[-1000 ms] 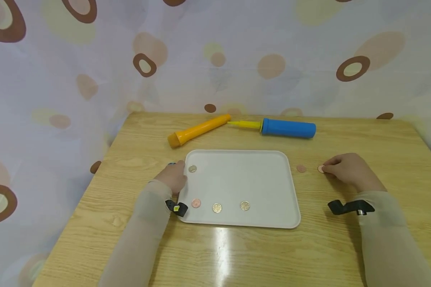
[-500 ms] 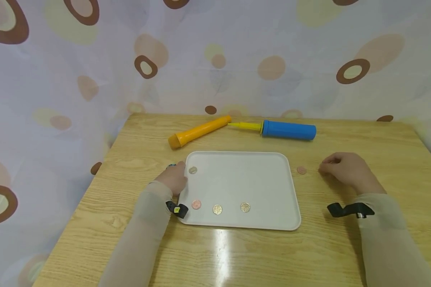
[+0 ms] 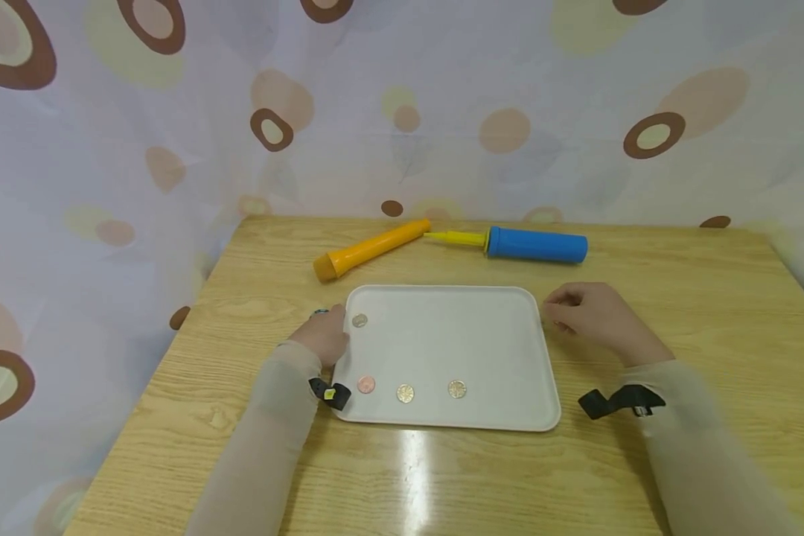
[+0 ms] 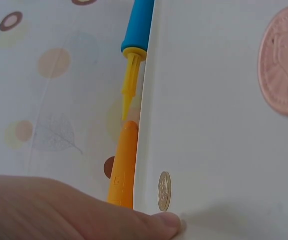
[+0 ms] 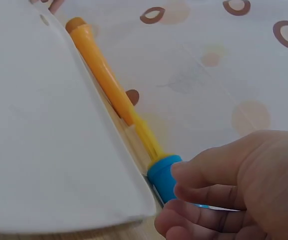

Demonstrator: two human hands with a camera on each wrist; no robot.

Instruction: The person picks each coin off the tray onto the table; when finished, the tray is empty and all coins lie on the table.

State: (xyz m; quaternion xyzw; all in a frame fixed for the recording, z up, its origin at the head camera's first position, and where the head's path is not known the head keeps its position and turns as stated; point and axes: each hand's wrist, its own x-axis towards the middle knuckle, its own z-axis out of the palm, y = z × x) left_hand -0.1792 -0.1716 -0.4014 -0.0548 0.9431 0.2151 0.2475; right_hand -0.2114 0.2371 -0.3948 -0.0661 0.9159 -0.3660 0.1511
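My left hand grips the left rim of a white tray, its thumb lying over the edge beside a silver-coloured coin. Along the tray's near side lie a copper coin and two gold-coloured coins, one a gold coin, the other a gold coin. At the tray's right rim, my right hand hovers with thumb and index fingertips pinched together; the copper coin taken from the table is hidden between them. Another copper coin, earlier on the table beside the tray, is hidden behind this hand.
Behind the tray lie an orange microphone-shaped tube and a blue hand pump with a yellow nozzle. They rest on a wooden table. A patterned cloth hangs along the back and left sides.
My right hand has picked up the copper coin farther right from the table and moved left to the tray's right rim. The left hand stays on the tray.
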